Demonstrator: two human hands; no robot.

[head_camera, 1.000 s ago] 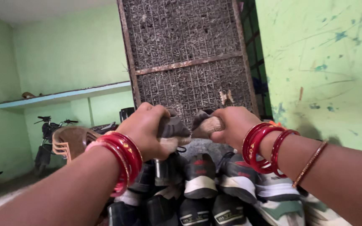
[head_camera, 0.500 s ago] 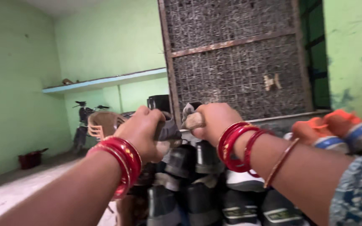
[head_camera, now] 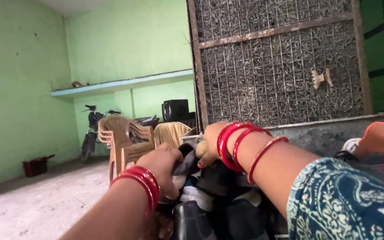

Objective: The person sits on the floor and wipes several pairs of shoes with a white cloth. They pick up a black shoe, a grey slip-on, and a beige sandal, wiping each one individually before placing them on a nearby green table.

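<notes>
While both hands close on grey shoes, a dark heap of footwear lies beneath.
Left hand point(head_camera: 163, 166) grips a grey shoe point(head_camera: 186, 161) low centre; right hand point(head_camera: 210, 144) clutches another by its tan sole point(head_camera: 201, 149). They look light and bendable; heel or sole edge likely grips best atop the shoe pile point(head_camera: 227, 209).

Soft even daylight, green walls bright, no glare, near arms and sleeve blurred, faint shadows below hands

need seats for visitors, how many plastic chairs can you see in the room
2 stacks of tan plastic chairs: one stack by the parked bike, another chair right of it behind the left hand. How many are nested in each stack cannot be told.
</notes>
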